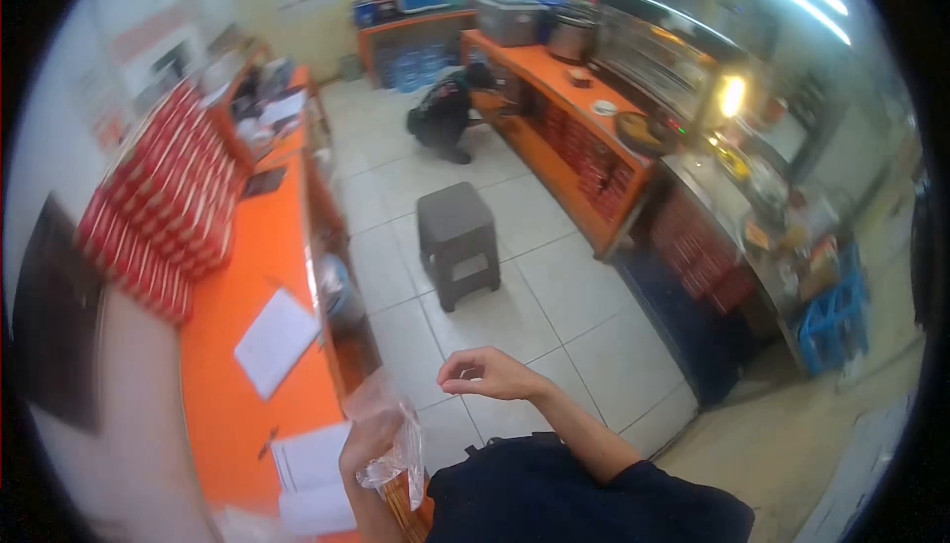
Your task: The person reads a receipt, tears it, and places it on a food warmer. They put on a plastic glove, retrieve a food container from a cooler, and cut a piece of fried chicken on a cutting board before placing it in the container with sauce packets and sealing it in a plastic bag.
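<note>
A thin clear plastic bag (406, 449) bunches around my left hand (368, 441) at the inner edge of the orange counter. The fingers seem to grip it, though the film partly covers them. Just below the bag, several thin brown sticks (396, 505) show next to my forearm. Over the tiled floor, my right hand (487, 373) hangs in the air with bent fingers drawn towards the thumb in a loose pinch. Nothing can be seen in it. An open notebook (312, 464) and a pen (268, 442) lie left of my left hand.
Papers (277, 340) and stacked red-striped boxes (163, 187) rest on the orange counter (223, 404). A grey stool (457, 221) stands on the tiles ahead. Another person (442, 112) crouches beside the far counter (554, 83). A blue crate (833, 315) is at the right.
</note>
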`<move>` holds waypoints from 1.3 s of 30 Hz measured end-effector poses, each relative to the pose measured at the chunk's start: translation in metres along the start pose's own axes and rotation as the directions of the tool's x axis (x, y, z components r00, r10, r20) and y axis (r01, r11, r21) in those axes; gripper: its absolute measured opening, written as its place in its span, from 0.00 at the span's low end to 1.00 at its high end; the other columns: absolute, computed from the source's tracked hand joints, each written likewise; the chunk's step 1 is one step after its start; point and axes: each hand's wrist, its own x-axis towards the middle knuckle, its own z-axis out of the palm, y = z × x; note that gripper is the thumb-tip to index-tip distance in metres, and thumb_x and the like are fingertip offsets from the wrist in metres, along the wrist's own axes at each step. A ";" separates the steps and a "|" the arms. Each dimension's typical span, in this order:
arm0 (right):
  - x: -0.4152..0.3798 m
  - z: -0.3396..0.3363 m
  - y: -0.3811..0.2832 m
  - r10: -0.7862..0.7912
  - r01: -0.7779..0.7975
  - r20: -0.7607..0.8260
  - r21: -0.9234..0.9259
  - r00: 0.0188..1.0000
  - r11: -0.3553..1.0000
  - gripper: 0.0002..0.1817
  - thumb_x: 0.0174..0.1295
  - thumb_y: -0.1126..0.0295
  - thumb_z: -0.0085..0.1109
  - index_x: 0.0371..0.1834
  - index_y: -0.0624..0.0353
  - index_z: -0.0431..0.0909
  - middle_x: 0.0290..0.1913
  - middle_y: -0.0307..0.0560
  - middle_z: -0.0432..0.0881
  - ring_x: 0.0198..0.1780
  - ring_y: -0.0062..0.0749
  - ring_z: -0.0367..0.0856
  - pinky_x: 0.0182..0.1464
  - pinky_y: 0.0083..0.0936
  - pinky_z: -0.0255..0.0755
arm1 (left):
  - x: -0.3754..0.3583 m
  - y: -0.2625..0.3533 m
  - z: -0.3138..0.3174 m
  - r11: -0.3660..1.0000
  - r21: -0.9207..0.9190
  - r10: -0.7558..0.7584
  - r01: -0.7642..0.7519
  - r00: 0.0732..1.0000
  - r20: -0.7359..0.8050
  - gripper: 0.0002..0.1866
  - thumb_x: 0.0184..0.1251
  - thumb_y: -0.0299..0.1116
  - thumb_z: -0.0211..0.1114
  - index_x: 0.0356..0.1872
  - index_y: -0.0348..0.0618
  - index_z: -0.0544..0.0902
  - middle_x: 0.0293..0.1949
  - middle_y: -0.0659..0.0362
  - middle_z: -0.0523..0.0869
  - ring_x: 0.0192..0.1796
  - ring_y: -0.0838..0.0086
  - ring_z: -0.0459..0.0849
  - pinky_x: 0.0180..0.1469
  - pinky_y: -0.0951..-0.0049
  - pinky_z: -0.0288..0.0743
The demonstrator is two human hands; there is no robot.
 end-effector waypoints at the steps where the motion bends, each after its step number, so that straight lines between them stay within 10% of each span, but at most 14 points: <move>1: -0.010 -0.020 0.001 -0.001 0.003 -0.090 0.025 0.996 1.000 0.26 0.66 0.69 0.66 0.66 0.59 0.73 0.56 0.46 0.81 0.56 0.27 0.79 0.57 0.28 0.77 | 0.023 0.018 0.008 0.985 -0.155 -0.057 0.071 0.994 0.091 0.12 0.76 0.36 0.56 0.47 0.43 0.85 0.42 0.60 0.86 0.45 0.72 0.82 0.50 0.71 0.76; 3: -0.025 -0.047 0.001 0.015 0.021 -0.210 0.172 0.978 0.985 0.22 0.65 0.69 0.67 0.62 0.59 0.76 0.55 0.45 0.81 0.56 0.27 0.79 0.58 0.28 0.76 | 0.063 0.042 0.029 0.865 -0.425 -0.150 0.267 0.946 0.289 0.12 0.77 0.36 0.55 0.47 0.44 0.85 0.44 0.62 0.86 0.46 0.76 0.81 0.51 0.73 0.75; 8: -0.036 -0.111 0.025 -0.014 0.077 -0.233 0.261 0.972 0.962 0.12 0.64 0.73 0.66 0.49 0.60 0.81 0.52 0.44 0.82 0.53 0.27 0.79 0.57 0.27 0.74 | 0.199 -0.011 0.086 0.697 -0.406 -0.051 0.591 0.605 0.794 0.16 0.76 0.39 0.58 0.50 0.34 0.82 0.42 0.61 0.84 0.46 0.78 0.79 0.52 0.75 0.74; 10: -0.034 -0.156 0.061 -0.047 0.093 -0.220 0.203 0.974 0.975 0.09 0.63 0.75 0.66 0.46 0.61 0.82 0.49 0.44 0.83 0.51 0.25 0.80 0.55 0.25 0.74 | 0.262 -0.003 0.083 0.885 -0.385 0.206 0.261 0.522 0.828 0.18 0.77 0.41 0.57 0.49 0.33 0.82 0.40 0.62 0.84 0.44 0.78 0.79 0.50 0.75 0.74; 12: -0.039 -0.198 0.075 0.043 0.050 -0.369 0.237 0.928 0.970 0.09 0.64 0.75 0.65 0.46 0.62 0.82 0.46 0.41 0.83 0.49 0.22 0.79 0.54 0.23 0.74 | 0.318 0.044 0.079 0.990 -0.091 0.025 0.110 0.493 0.869 0.22 0.79 0.46 0.54 0.44 0.33 0.83 0.34 0.63 0.83 0.40 0.78 0.78 0.47 0.75 0.73; 15: -0.037 -0.268 0.083 0.109 0.017 -0.490 0.246 0.865 0.969 0.09 0.63 0.77 0.64 0.46 0.63 0.82 0.43 0.38 0.84 0.46 0.20 0.80 0.52 0.21 0.74 | 0.399 0.045 0.081 0.990 -0.041 -0.051 0.135 0.613 0.788 0.21 0.81 0.45 0.51 0.38 0.36 0.83 0.28 0.65 0.80 0.38 0.79 0.76 0.46 0.75 0.72; 19: -0.018 -0.355 0.084 0.226 -0.049 -0.612 0.293 0.758 0.955 0.12 0.62 0.75 0.66 0.48 0.64 0.83 0.44 0.40 0.86 0.46 0.21 0.81 0.53 0.22 0.74 | 0.512 0.084 0.088 0.957 -0.180 0.288 -0.226 0.728 0.622 0.12 0.78 0.37 0.58 0.41 0.39 0.84 0.41 0.59 0.82 0.48 0.76 0.78 0.52 0.74 0.73; 20: -0.015 -0.381 0.080 0.248 -0.040 -0.651 0.317 0.718 0.948 0.12 0.62 0.75 0.66 0.49 0.63 0.83 0.44 0.40 0.86 0.46 0.21 0.81 0.53 0.22 0.74 | 0.540 0.083 0.096 0.973 -0.229 0.174 -0.040 0.779 0.602 0.12 0.72 0.31 0.64 0.52 0.39 0.81 0.53 0.56 0.80 0.57 0.74 0.78 0.58 0.70 0.73; 23: -0.015 -0.461 0.034 0.100 -0.187 -0.697 -0.050 0.710 0.981 0.13 0.61 0.76 0.64 0.49 0.62 0.84 0.42 0.41 0.87 0.45 0.21 0.81 0.51 0.22 0.75 | 0.624 0.167 0.152 0.922 -0.368 0.324 -0.118 0.753 0.572 0.21 0.68 0.28 0.68 0.60 0.42 0.77 0.58 0.56 0.78 0.60 0.72 0.78 0.60 0.68 0.75; 26: -0.014 -0.510 0.037 0.129 -0.253 -0.855 -0.003 0.502 0.967 0.14 0.55 0.74 0.65 0.46 0.58 0.86 0.39 0.45 0.88 0.39 0.27 0.85 0.46 0.25 0.77 | 0.675 0.219 0.188 0.945 -0.283 0.323 -0.165 0.613 0.721 0.24 0.66 0.28 0.70 0.62 0.41 0.75 0.57 0.55 0.79 0.58 0.74 0.79 0.55 0.71 0.77; 34: -0.052 -0.667 0.025 -0.080 -0.393 -0.986 -0.132 0.145 0.910 0.15 0.54 0.75 0.67 0.47 0.58 0.86 0.41 0.46 0.84 0.42 0.36 0.84 0.46 0.26 0.76 | 0.853 0.246 0.295 0.963 -0.191 0.269 -0.192 0.610 0.745 0.13 0.77 0.37 0.59 0.48 0.36 0.83 0.33 0.60 0.86 0.36 0.81 0.79 0.42 0.76 0.74; 39: -0.084 -0.797 0.014 -0.346 -0.315 -0.906 -0.411 0.242 0.856 0.13 0.58 0.71 0.69 0.46 0.61 0.85 0.42 0.48 0.85 0.44 0.38 0.85 0.48 0.29 0.77 | 0.956 0.310 0.353 0.973 -0.154 0.227 -0.170 0.622 0.749 0.16 0.75 0.40 0.62 0.39 0.35 0.87 0.24 0.66 0.81 0.30 0.85 0.73 0.34 0.78 0.69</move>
